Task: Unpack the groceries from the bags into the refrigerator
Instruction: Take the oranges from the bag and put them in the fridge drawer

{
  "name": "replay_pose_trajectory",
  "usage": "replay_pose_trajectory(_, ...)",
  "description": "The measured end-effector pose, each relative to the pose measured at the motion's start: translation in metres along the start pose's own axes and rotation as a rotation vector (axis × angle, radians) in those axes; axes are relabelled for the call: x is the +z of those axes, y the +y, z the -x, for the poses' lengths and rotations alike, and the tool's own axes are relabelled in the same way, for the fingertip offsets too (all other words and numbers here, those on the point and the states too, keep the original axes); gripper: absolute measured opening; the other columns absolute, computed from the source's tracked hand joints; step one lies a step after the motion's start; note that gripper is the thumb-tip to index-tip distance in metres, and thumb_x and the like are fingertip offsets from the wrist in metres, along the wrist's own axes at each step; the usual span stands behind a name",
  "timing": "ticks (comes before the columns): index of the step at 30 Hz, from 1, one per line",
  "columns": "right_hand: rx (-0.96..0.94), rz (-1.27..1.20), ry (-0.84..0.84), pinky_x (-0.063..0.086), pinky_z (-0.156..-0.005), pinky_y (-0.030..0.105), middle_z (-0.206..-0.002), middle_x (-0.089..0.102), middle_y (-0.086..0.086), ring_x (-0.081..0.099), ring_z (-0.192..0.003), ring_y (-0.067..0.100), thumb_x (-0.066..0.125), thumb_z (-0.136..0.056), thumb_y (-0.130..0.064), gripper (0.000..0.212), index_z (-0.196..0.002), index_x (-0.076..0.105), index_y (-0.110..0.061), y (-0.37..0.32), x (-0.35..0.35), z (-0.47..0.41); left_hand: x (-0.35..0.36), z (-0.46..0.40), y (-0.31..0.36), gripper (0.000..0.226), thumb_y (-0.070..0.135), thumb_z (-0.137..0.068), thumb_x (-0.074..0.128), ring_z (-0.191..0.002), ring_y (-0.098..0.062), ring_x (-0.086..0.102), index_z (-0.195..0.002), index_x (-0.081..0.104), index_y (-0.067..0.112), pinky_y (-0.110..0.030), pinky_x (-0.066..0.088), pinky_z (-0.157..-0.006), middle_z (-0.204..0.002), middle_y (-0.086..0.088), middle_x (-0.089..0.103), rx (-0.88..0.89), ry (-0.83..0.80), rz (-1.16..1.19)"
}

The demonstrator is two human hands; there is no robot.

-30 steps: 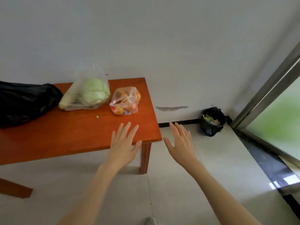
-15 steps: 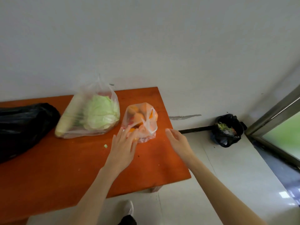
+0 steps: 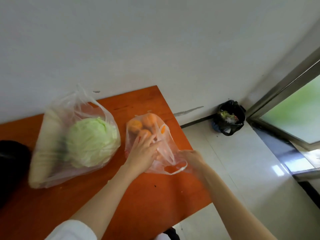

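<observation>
A small clear bag of oranges (image 3: 149, 125) lies on the orange table (image 3: 155, 196) near its right edge. My left hand (image 3: 143, 151) rests on the bag's near side, its fingers stretched out over the plastic by the handles. My right hand (image 3: 189, 158) grips the bag's loose edge and handle loop at the right. To the left lies a bigger clear bag (image 3: 57, 167) with a green cabbage (image 3: 91, 141) and a long white radish (image 3: 46, 135) in it. The refrigerator is out of view.
A black bag (image 3: 12, 163) sits at the table's left edge. On the floor in the corner stands a black-lined bin (image 3: 228, 116) with scraps. A metal-framed glass door (image 3: 285, 84) is at the right. The white wall runs behind the table.
I have stepped closer to the table. Both hands went forward from open air to the bag of oranges; my right hand has taken hold of its edge.
</observation>
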State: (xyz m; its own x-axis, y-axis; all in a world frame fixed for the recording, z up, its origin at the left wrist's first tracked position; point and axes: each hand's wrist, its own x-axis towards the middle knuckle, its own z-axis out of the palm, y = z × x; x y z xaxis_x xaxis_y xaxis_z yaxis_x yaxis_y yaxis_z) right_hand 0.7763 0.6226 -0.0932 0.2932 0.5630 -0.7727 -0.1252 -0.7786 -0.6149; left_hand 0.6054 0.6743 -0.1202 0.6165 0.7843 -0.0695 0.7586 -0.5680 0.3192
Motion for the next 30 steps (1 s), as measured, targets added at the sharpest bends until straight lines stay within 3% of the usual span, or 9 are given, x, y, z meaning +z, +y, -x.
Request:
replay_pose_trajectory(6,0.181,-0.532,-0.031,0.057,-0.062,0.041,-0.090,0.063,0.020,0.065,-0.076,0.027,0.039,-0.097,-0.002,0.015,-0.098,0.053,0.005,-0.006,-0.016,-0.011,0.009,-0.023,-0.016,0.025,0.012,-0.087,0.053,-0.126,-0.024,0.042,-0.109,0.064,0.016,-0.040,0.030,-0.109,-0.128,-0.006,0.056,0.018,-0.046,-0.022)
replay_pose_trajectory(10,0.206,-0.653,0.061,0.048,-0.034,0.022,-0.070,0.051,0.013,0.055,-0.050,0.019,0.040,-0.096,-0.002,0.022,-0.078,0.051,0.001,-0.016,-0.021,-0.016,-0.013,-0.030,-0.009,0.019,0.007,-0.093,0.040,-0.098,-0.028,0.059,-0.102,0.054,0.015,-0.031,0.041,-0.074,-0.105,-0.006,0.064,-0.343,0.067,0.391)
replay_pose_trajectory(13,0.120,-0.752,0.038,0.040,-0.030,0.017,-0.051,0.052,0.010,0.053,-0.039,0.014,0.038,-0.098,-0.004,0.028,-0.073,0.049,-0.002,-0.032,-0.025,-0.016,-0.030,-0.036,-0.016,0.017,0.001,-0.091,0.040,-0.088,-0.023,0.056,-0.093,0.054,0.011,-0.017,0.031,-0.066,-0.092,-0.003,0.061,-0.476,0.207,0.561)
replay_pose_trajectory(15,0.060,-0.720,0.048,0.042,-0.035,0.020,-0.056,0.051,0.009,0.054,-0.039,0.013,0.036,-0.099,-0.007,0.029,-0.074,0.048,-0.003,-0.041,-0.027,-0.020,-0.042,-0.035,-0.018,0.017,0.008,-0.094,0.039,-0.079,-0.022,0.055,-0.085,0.049,0.017,-0.027,0.040,-0.068,-0.079,0.001,0.057,-0.481,0.192,0.713)
replay_pose_trajectory(17,0.025,-0.650,0.096,0.041,-0.035,0.020,-0.065,0.047,0.008,0.052,-0.045,0.013,0.038,-0.098,-0.009,0.026,-0.075,0.049,-0.004,-0.046,-0.028,-0.028,-0.048,-0.030,-0.014,0.019,0.013,-0.097,0.034,-0.072,-0.019,0.054,-0.089,0.049,0.021,-0.036,0.048,-0.068,-0.077,0.001,0.052,-0.500,0.120,0.844)
replay_pose_trajectory(21,-0.085,-0.418,0.316,0.033,-0.042,0.021,-0.071,0.044,0.006,0.041,-0.052,0.013,0.047,-0.092,-0.011,0.015,-0.079,0.054,-0.007,-0.052,-0.043,-0.038,-0.051,-0.012,-0.003,0.016,0.018,-0.089,0.037,-0.072,-0.014,0.044,-0.101,0.048,0.018,-0.029,0.039,-0.066,-0.084,-0.002,0.046,-0.489,-0.152,1.035)
replay_pose_trajectory(24,-0.325,-0.080,0.328,0.041,-0.061,0.025,-0.090,0.053,0.005,0.048,-0.071,0.013,0.049,-0.093,-0.026,0.027,-0.110,0.055,-0.006,-0.045,-0.050,-0.037,-0.058,-0.006,-0.007,0.045,0.025,-0.074,0.049,-0.075,-0.009,0.043,-0.118,0.040,0.023,-0.027,0.038,-0.073,-0.090,0.003,0.043,-0.383,-0.293,1.153)
replay_pose_trajectory(27,-0.465,0.502,0.356,0.046,-0.088,0.034,-0.124,0.051,0.005,0.051,-0.108,0.019,0.059,-0.082,-0.053,0.059,-0.125,0.050,-0.015,-0.027,-0.047,-0.037,-0.057,-0.010,-0.006,0.072,0.029,-0.079,0.069,-0.110,-0.001,0.046,-0.134,0.023,0.037,-0.021,0.043,-0.089,-0.126,0.014,0.040,-0.226,-0.243,0.796)
replay_pose_trajectory(30,-0.420,0.902,0.381,0.041,-0.095,0.033,-0.128,0.044,0.004,0.044,-0.116,0.021,0.064,-0.073,-0.061,0.078,-0.134,0.042,-0.018,-0.008,-0.047,-0.039,-0.054,-0.016,-0.007,0.066,0.046,-0.079,0.065,-0.112,-0.018,0.054,-0.133,0.028,0.045,-0.037,0.050,-0.089,-0.122,0.002,0.049,-0.174,-0.239,0.228)
